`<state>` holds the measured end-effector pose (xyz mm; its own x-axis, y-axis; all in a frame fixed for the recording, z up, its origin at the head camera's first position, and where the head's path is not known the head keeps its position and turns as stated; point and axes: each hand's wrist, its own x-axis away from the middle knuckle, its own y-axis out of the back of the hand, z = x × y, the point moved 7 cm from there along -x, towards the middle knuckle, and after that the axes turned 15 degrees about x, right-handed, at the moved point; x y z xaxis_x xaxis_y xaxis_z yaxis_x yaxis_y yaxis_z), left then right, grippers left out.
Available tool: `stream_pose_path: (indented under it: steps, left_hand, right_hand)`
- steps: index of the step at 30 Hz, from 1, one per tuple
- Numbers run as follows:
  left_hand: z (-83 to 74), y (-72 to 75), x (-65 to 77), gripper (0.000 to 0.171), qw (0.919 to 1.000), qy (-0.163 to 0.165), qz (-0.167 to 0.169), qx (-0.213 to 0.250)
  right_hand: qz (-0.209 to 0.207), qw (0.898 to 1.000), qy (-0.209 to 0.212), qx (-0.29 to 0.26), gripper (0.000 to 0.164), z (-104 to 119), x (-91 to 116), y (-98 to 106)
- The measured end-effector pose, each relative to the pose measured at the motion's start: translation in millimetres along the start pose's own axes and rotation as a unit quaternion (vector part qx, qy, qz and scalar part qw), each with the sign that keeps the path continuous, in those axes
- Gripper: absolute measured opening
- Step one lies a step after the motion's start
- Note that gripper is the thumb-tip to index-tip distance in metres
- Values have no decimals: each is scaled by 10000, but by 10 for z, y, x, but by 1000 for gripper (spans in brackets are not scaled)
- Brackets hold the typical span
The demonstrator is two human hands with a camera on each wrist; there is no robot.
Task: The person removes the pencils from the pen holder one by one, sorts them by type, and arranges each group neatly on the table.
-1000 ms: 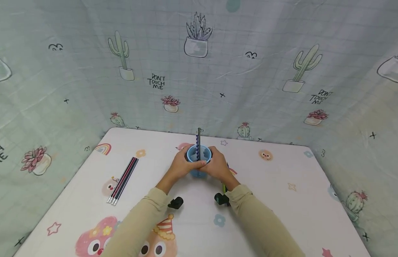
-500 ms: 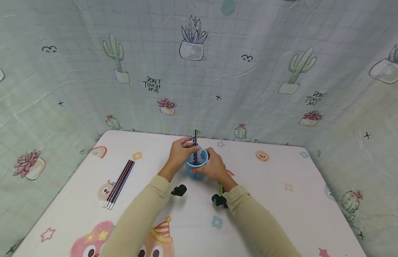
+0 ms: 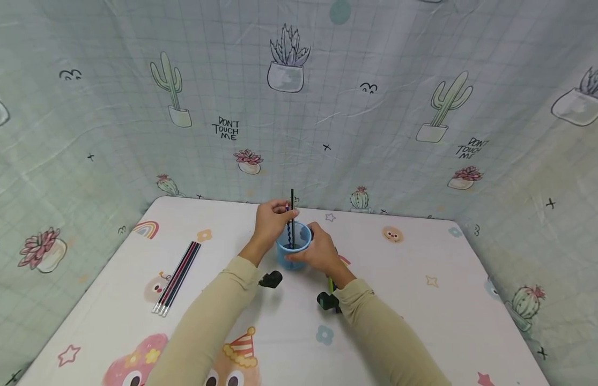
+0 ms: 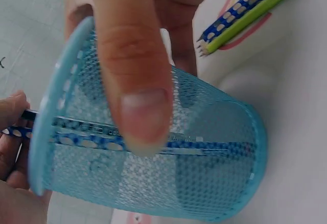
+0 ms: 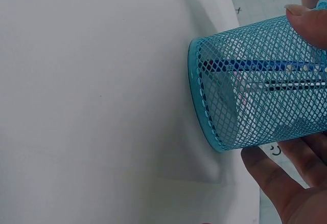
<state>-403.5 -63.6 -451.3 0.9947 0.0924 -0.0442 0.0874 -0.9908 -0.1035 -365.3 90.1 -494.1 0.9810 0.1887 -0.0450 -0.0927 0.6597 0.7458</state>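
Observation:
A light-blue mesh pencil cup point(image 3: 287, 261) stands in the middle of the table, gripped round its side by my right hand point(image 3: 323, 251), thumb in front. Above its rim my left hand point(image 3: 270, 222) pinches a black pencil point(image 3: 292, 195) between thumb and fingers. Beside it in the cup is a blue pencil with pale dots point(image 4: 87, 140), its top close to the left fingers. Through the mesh in the right wrist view, the black pencil's lower end point(image 5: 276, 86) sits above the cup's bottom, while the dotted one reaches nearly down to it.
Several dark and red pencils point(image 3: 177, 279) lie side by side on the left of the table. A green pencil point(image 4: 255, 14) and another dotted blue pencil point(image 4: 240, 6) lie right of the cup, partly under the right wrist. A patterned cloth point(image 3: 395, 123) hangs behind the table.
My left hand has left the cup's side, moved up over the rim and taken hold of the black pencil, which now stands slightly higher. The right hand keeps gripping the cup.

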Motion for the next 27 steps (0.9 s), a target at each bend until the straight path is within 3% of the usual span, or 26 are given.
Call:
stream_pose_path:
  steps: [13, 20, 23, 27]
  left_hand:
    - [-626, 5, -7, 30, 9968, -711, -314, 161]
    - [-876, 94, 2, 26, 9932, -807, -549, 635]
    - [-963, 139, 32, 26, 9927, -799, -475, 770]
    - [-1029, 247, 81, 28, 9954, -696, -300, 584]
  right_hand:
    - [-1, 10000, -55, -32, 85, -14, 36, 2]
    - [-12, 10000, -19, 35, 85, -29, 51, 4]
    - [-27, 10000, -37, 62, 85, -34, 52, 3]
    - [9, 10000, -64, 10, 86, -32, 66, -17]
